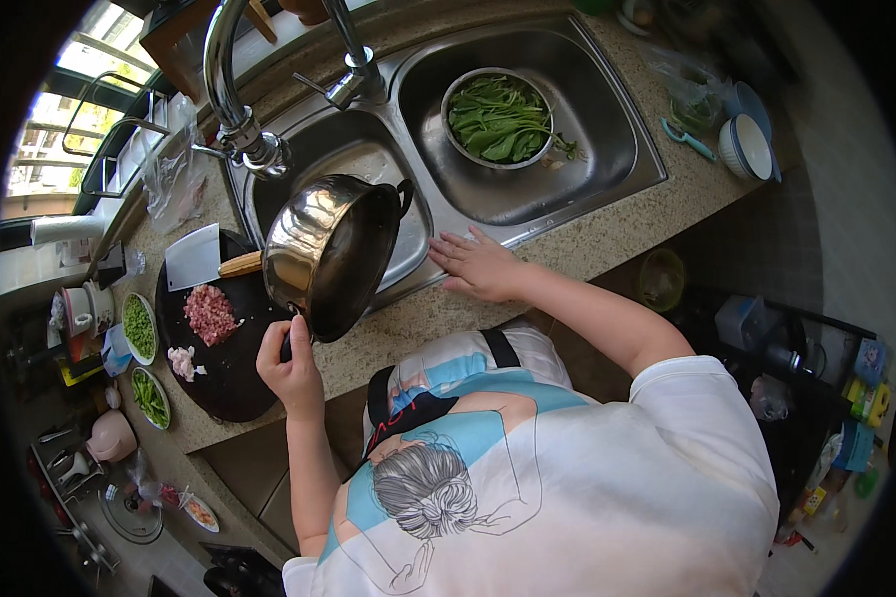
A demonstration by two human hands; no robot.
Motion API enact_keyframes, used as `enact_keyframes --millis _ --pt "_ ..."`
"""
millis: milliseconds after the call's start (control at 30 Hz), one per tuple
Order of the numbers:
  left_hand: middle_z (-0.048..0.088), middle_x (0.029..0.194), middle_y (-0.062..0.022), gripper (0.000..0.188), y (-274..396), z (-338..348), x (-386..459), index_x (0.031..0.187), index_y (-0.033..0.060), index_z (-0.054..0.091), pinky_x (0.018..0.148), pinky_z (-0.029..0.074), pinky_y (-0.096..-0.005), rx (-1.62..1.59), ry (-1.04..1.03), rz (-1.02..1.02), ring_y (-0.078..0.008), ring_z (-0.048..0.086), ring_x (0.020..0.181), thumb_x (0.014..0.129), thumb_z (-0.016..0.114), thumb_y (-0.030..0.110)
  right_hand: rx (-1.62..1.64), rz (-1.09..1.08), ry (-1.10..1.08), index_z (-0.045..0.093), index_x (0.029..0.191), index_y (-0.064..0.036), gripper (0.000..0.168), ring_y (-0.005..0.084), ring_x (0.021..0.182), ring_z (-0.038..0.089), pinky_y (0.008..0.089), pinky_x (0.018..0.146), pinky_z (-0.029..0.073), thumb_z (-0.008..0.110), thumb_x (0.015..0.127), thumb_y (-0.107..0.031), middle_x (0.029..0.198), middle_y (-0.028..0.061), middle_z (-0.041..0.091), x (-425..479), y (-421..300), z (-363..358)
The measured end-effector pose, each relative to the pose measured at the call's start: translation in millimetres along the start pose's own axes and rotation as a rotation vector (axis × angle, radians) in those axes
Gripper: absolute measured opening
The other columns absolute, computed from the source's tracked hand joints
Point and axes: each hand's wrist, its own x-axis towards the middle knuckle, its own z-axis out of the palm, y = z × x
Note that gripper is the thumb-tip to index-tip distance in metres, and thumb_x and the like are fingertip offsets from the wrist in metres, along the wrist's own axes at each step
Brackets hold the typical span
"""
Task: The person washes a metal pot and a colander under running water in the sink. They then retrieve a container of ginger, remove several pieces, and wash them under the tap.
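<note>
My left hand (293, 366) grips a dark loop handle of a shiny metal wok (299, 246). The wok is tilted on its side over the left sink basin (418, 216), its dark inside facing right, and its second handle points up and away. My right hand (481, 265) rests palm down, fingers spread, on the steel rim at the sink's front edge. In the right basin (605, 149) stands a metal bowl of leafy greens (500, 119), a few stems hanging over its side.
Left of the wok, a round dark cutting board (231, 388) carries a cleaver (194, 257), minced meat (210, 313) and pale fatty pieces (185, 363). Dishes of chopped greens (140, 327) stand beside it. A chrome faucet (228, 74) arches behind. Bowls (747, 145) and a peeler (687, 139) lie at right.
</note>
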Motion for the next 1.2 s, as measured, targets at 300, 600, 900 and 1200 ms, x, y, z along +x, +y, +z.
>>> enact_keyframes --millis 300,600,900,1200 --pt "0.038 0.058 0.0036 0.021 -1.1 5.0 -4.2 0.066 -0.0002 0.046 0.048 0.026 -0.0198 -0.027 -0.031 -0.06 -0.0031 0.033 0.055 0.084 0.055 0.006 -0.094 0.63 -0.227 0.018 0.137 -0.008 0.06 0.0195 0.133 0.01 0.0418 0.107 0.009 0.02 0.091 -0.046 0.144 0.0065 0.013 -105.4 125.1 -66.0" --pt "0.037 0.052 0.0063 0.021 3.8 22.1 -7.2 0.068 0.0032 0.051 0.04 0.018 -0.0186 -0.261 0.008 -0.218 0.0 0.029 0.044 0.086 0.054 0.012 -0.161 1.034 0.032 0.018 0.138 -0.017 0.059 0.022 0.133 0.01 0.0404 0.107 0.01 0.033 0.089 -0.046 0.145 0.0063 0.009 -160.5 239.2 -85.9" --pt "0.032 0.048 0.0074 0.022 5.5 41.6 8.8 0.067 0.0063 0.048 0.036 0.017 -0.019 -0.477 0.039 -0.384 -0.0004 0.024 0.039 0.087 0.053 0.013 -0.198 0.937 0.479 0.044 0.125 -0.014 0.047 0.0344 0.125 0.025 0.0484 0.104 0.016 0.055 0.079 -0.017 0.133 0.0175 0.034 -132.7 230.1 -85.9" --pt "0.032 0.048 0.0062 0.022 -14.7 54.5 28.0 0.067 0.0087 0.048 0.035 0.021 -0.02 -0.639 0.043 -0.492 -0.0025 0.026 0.037 0.087 0.053 0.017 -0.011 -0.032 0.839 0.051 0.113 -0.006 0.036 0.0354 0.122 0.032 0.0526 0.102 0.017 0.052 0.078 -0.008 0.123 0.0198 0.044 30.6 23.6 -169.0"
